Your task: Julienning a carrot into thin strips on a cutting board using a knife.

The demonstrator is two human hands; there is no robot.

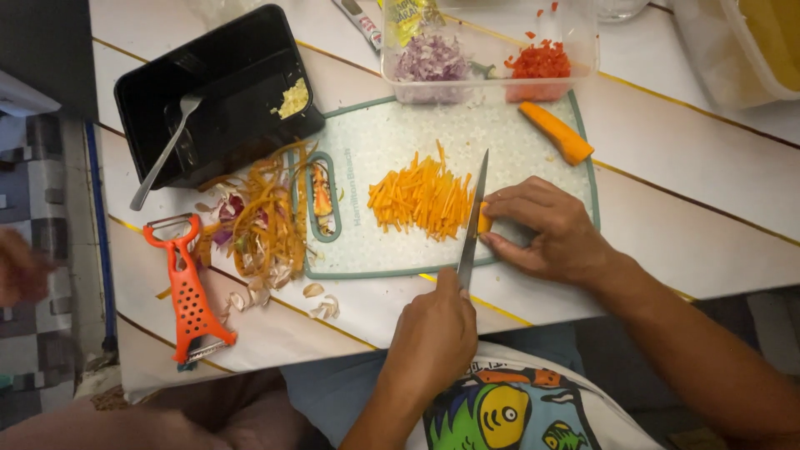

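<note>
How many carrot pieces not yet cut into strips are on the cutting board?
2. A long carrot piece lies at the far right corner of the board. A small carrot stub is held by the right hand beside the knife. More may be hidden under that hand.

Left hand fisted, right hand curled flat
</note>
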